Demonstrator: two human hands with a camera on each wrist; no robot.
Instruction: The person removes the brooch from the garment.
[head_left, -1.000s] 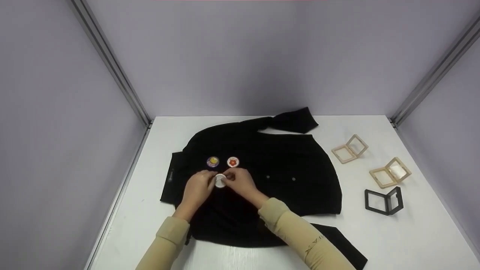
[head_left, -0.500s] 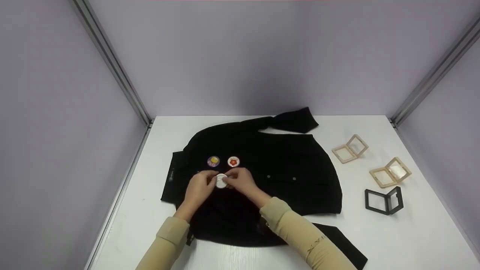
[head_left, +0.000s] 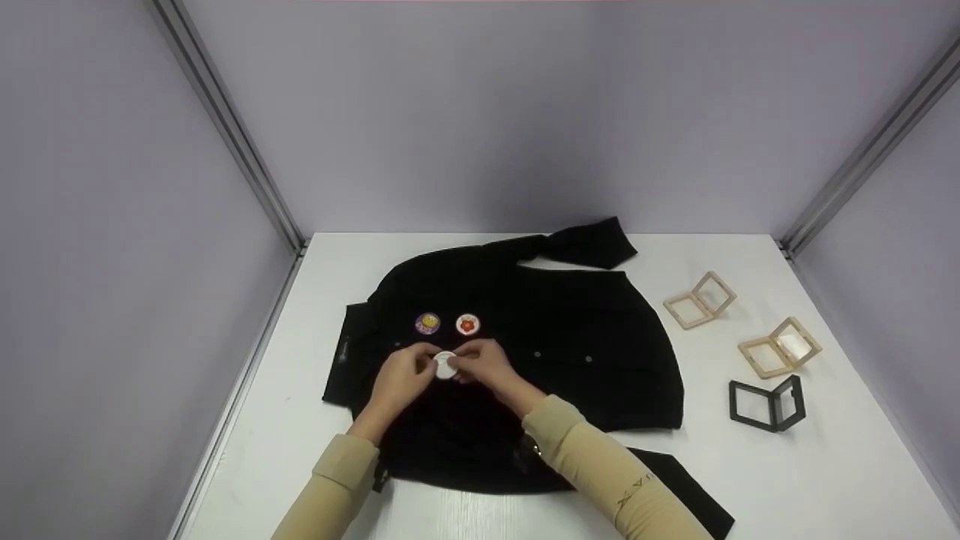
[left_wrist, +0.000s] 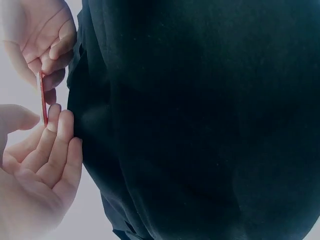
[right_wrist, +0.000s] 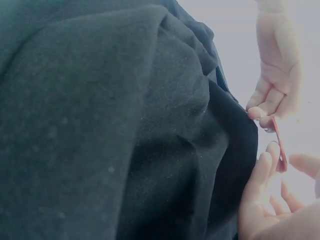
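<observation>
Over the black shirt (head_left: 480, 292), both hands hold a round badge (head_left: 445, 365), its white side facing the head camera. My left hand (head_left: 401, 379) has thumb and fingers at the badge's left edge; my right hand (head_left: 487, 367) pinches its right side. Seen edge-on in the left wrist view, the badge (left_wrist: 43, 100) is a thin red line between the hands. In the right wrist view the badge's red edge (right_wrist: 279, 142) also runs from one hand to the other. Above them on the shirt lie a purple-and-yellow badge (head_left: 427, 323) and a white badge with a red flower (head_left: 467, 324).
On the right of the white table (head_left: 847, 465) stand two light wooden hinged frames (head_left: 690, 309) (head_left: 769, 356) and a black hinged frame (head_left: 754, 405), all opened. Grey walls (head_left: 465, 112) enclose the back and sides. The shirt's sleeves reach the far and near edges.
Both hands and the badge between them have shifted very slightly right and toward the person. The badge tilts a little differently. The shirt, other badges and frames lie as before.
</observation>
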